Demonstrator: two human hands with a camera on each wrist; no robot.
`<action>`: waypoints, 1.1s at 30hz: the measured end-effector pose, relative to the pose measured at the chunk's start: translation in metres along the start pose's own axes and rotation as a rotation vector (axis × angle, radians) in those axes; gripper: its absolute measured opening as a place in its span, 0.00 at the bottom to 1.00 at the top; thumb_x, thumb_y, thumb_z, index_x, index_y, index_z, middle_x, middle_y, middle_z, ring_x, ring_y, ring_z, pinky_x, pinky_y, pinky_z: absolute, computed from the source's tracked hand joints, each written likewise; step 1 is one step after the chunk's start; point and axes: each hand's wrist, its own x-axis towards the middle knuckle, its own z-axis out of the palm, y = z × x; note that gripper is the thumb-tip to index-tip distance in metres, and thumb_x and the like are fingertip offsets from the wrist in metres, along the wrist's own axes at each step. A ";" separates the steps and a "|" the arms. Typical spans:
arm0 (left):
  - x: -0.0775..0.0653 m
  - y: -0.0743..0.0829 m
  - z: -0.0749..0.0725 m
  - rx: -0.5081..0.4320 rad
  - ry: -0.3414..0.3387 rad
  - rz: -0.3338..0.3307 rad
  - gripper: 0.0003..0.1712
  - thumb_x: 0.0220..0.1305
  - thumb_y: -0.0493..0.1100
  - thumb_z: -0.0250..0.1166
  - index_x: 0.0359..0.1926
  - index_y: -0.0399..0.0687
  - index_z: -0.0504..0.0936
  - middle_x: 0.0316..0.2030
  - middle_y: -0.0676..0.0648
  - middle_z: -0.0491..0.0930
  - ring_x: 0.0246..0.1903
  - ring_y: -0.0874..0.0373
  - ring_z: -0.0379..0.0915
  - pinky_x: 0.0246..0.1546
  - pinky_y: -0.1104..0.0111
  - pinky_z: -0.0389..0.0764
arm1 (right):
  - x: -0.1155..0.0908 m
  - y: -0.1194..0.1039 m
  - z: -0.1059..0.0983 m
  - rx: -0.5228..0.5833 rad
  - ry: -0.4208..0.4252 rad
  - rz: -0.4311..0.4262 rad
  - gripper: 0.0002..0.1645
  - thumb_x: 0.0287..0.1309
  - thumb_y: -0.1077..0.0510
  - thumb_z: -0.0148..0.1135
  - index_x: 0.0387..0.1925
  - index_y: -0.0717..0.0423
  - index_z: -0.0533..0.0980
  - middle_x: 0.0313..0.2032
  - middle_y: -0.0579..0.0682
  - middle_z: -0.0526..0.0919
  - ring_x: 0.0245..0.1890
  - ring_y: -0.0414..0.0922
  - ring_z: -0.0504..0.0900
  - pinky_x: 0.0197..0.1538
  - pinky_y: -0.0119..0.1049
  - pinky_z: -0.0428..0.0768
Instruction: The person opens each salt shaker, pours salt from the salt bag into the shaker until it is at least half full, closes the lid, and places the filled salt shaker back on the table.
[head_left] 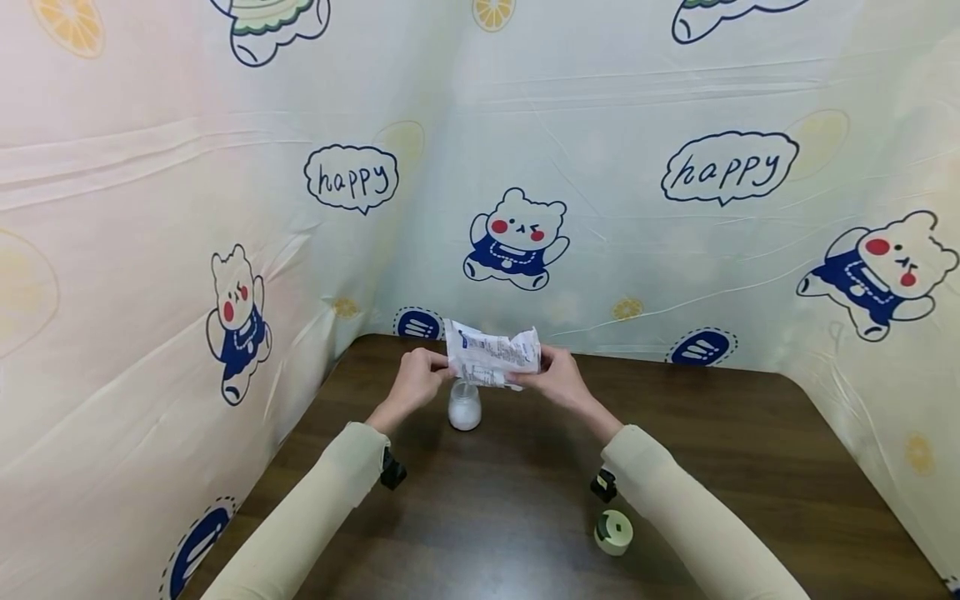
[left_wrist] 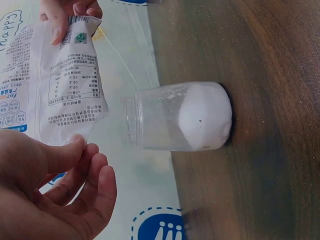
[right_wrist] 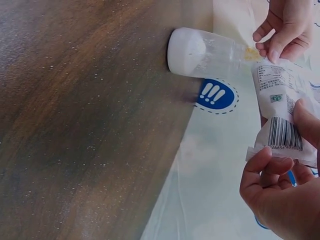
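Note:
A white printed plastic packet (head_left: 492, 357) is held up between both hands, its lower edge close over the mouth of a clear jar (head_left: 465, 407). My left hand (head_left: 422, 377) pinches one corner of the packet between thumb and forefinger, as the left wrist view shows. At the other end, near the barcode, my right hand (head_left: 558, 379) grips the packet with thumb and curled fingers. White powder (left_wrist: 206, 117) fills roughly the lower half of the jar, which stands upright on the table without a lid.
A pale green round lid (head_left: 613, 532) lies on the brown wooden table (head_left: 510, 500) near the right forearm. White specks are scattered over the tabletop in the wrist views. A printed cloth curtain (head_left: 592, 242) hangs behind the table and along its sides.

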 end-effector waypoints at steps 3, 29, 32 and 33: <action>0.000 0.000 0.001 0.005 -0.004 0.000 0.07 0.67 0.32 0.72 0.44 0.40 0.93 0.40 0.44 0.90 0.30 0.53 0.75 0.31 0.64 0.73 | -0.001 0.003 0.000 -0.002 -0.001 0.009 0.26 0.55 0.65 0.81 0.56 0.62 0.83 0.52 0.57 0.88 0.46 0.51 0.88 0.46 0.42 0.86; 0.002 0.005 0.001 0.002 0.006 -0.008 0.06 0.70 0.33 0.70 0.44 0.39 0.93 0.38 0.45 0.89 0.34 0.54 0.77 0.34 0.62 0.78 | -0.013 0.019 0.007 0.017 0.008 0.081 0.25 0.52 0.65 0.83 0.51 0.64 0.83 0.47 0.58 0.89 0.41 0.47 0.88 0.41 0.38 0.85; 0.002 0.005 0.002 0.004 0.007 -0.005 0.06 0.70 0.33 0.70 0.43 0.40 0.93 0.38 0.46 0.89 0.33 0.53 0.76 0.34 0.62 0.78 | -0.016 0.021 0.008 0.029 0.004 0.088 0.26 0.51 0.65 0.83 0.52 0.64 0.83 0.46 0.57 0.90 0.39 0.46 0.87 0.39 0.37 0.84; 0.001 0.006 0.002 0.005 0.007 -0.004 0.06 0.70 0.33 0.70 0.43 0.40 0.93 0.38 0.46 0.89 0.33 0.53 0.76 0.34 0.63 0.78 | -0.016 0.022 0.008 0.033 0.004 0.089 0.26 0.52 0.65 0.83 0.53 0.64 0.82 0.46 0.57 0.90 0.39 0.45 0.87 0.38 0.37 0.84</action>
